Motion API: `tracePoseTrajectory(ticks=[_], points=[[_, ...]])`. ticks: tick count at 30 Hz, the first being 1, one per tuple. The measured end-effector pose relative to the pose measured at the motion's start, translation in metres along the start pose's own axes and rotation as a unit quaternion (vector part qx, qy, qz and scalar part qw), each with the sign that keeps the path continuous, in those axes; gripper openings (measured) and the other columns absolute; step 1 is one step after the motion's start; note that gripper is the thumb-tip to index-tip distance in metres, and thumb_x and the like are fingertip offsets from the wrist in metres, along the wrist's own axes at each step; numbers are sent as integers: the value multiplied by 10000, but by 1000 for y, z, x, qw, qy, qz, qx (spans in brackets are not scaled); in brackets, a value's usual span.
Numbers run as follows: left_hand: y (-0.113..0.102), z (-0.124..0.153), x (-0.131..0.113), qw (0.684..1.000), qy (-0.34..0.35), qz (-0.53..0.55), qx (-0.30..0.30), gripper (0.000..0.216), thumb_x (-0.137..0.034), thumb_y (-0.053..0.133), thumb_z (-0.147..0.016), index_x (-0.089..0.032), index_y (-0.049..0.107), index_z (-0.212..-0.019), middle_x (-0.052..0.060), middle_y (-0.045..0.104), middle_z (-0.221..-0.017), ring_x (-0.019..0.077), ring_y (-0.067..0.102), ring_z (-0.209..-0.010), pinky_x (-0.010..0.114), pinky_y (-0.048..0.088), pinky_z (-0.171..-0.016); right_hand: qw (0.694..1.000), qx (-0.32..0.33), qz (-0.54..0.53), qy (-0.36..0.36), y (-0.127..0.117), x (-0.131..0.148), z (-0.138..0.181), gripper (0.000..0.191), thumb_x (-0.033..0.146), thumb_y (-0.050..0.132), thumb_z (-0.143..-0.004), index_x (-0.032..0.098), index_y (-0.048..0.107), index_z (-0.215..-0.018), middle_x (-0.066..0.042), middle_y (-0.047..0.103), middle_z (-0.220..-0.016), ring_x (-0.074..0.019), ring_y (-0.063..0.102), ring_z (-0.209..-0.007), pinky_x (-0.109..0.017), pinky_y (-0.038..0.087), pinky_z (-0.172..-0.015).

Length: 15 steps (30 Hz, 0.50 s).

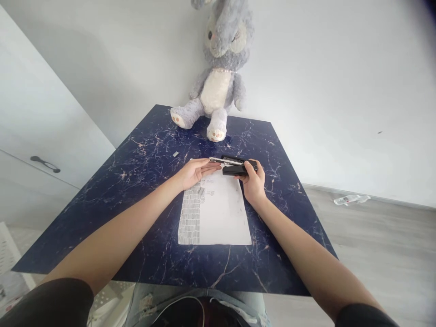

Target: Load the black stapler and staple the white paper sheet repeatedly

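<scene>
A black stapler (235, 170) is in my right hand (255, 181), whose fingers and thumb wrap round its rear end. The stapler is swung apart, and its silver staple channel (218, 160) points left. At the tip of that channel is my left hand (195, 173), fingers stretched out and palm partly turned up. Whether the thumb touches the metal I cannot tell. Below both hands lies a white printed sheet of paper (225, 218) with a dense patterned strip down its left side. A small grey piece (200, 191), perhaps staples, rests on the sheet.
Another small grey strip (176, 154) lies on the dark blue marbled table (153, 150), left of the hands. A large grey plush toy (218, 86) sits at the table's back edge against the wall. Clear plastic packaging (351, 200) is on the floor at right.
</scene>
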<state>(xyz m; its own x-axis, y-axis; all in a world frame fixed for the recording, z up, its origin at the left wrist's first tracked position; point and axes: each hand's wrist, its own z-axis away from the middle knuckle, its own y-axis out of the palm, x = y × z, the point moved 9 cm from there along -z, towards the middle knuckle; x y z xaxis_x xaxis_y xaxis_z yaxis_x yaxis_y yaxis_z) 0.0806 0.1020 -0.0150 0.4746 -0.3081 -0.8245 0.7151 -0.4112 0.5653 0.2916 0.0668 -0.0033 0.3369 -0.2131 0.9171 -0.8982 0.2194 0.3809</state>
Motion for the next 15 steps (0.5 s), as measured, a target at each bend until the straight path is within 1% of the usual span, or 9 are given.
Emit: tracePoseTrajectory(ticks=[3, 6, 8, 10, 11, 12, 13, 14, 15], points=[[-2, 1, -4, 999, 30, -10, -16, 225, -251, 723, -931, -108, 778, -1096, 196, 765, -1214, 297, 728, -1191, 444, 510, -1150, 999, -13, -31, 31, -6, -5, -5, 347, 454, 845, -777, 274, 601, -943, 30, 579, -888, -125, 622, -742, -209, 606, -533], [-6, 5, -12, 995, 75, -37, -58, 245, -269, 729, -919, -106, 768, -1098, 179, 782, -1144, 265, 758, -1094, 425, 554, -1078, 998, -11, -44, 35, -7, -4, -6, 338, 460, 818, -807, 301, 614, -1024, 33, 587, -951, -114, 638, -778, -192, 623, -577], [-11, 10, -21, 988, 113, -50, -94, 223, -289, 736, -908, -126, 765, -1058, 142, 790, -1061, 225, 764, -1006, 368, 592, -979, 998, -4, -49, 31, -6, -3, -6, 353, 483, 799, -830, 320, 630, -1093, 31, 588, -983, -108, 643, -781, -189, 626, -585], [-13, 17, -33, 978, 144, -103, -112, 194, -317, 729, -908, -157, 761, -1012, 89, 777, -944, 176, 747, -834, 298, 603, -807, 998, 3, -58, 28, -5, -2, -6, 357, 508, 800, -833, 314, 637, -1084, 32, 583, -982, -106, 644, -778, -188, 627, -584], [-12, 20, -41, 969, 152, -164, -106, 185, -335, 722, -914, -171, 763, -990, 65, 760, -874, 157, 716, -734, 274, 583, -720, 997, 8, -66, 26, -3, -1, -5, 350, 512, 808, -829, 304, 634, -1049, 35, 578, -969, -104, 642, -779, -187, 628, -588], [-8, 23, -48, 953, 155, -245, -83, 183, -352, 717, -919, -185, 770, -971, 51, 743, -824, 147, 682, -666, 263, 555, -662, 997, 13, -76, 24, -2, 0, -5, 346, 508, 820, -821, 293, 624, -1008, 39, 575, -955, -101, 640, -779, -185, 630, -600], [-2, 26, -52, 928, 150, -337, -41, 190, -371, 719, -921, -197, 782, -965, 52, 738, -809, 150, 664, -644, 263, 534, -642, 996, 21, -86, 24, 0, 1, -4, 351, 494, 837, -808, 285, 610, -976, 44, 574, -941, -96, 639, -777, -186, 634, -622], [6, 30, -52, 893, 139, -427, 17, 199, -387, 737, -912, -209, 799, -976, 66, 749, -843, 165, 674, -682, 272, 531, -665, 995, 33, -95, 28, 3, 1, -3, 366, 468, 859, -788, 281, 597, -964, 50, 578, -929, -93, 640, -774, -192, 639, -654], [13, 34, -49, 853, 124, -499, 85, 213, -395, 773, -887, -225, 815, -1007, 86, 766, -932, 190, 701, -778, 286, 537, -726, 993, 46, -101, 34, 7, 0, -2, 392, 431, 884, -762, 283, 589, -973, 55, 587, -925, -91, 646, -778, -204, 647, -699]])
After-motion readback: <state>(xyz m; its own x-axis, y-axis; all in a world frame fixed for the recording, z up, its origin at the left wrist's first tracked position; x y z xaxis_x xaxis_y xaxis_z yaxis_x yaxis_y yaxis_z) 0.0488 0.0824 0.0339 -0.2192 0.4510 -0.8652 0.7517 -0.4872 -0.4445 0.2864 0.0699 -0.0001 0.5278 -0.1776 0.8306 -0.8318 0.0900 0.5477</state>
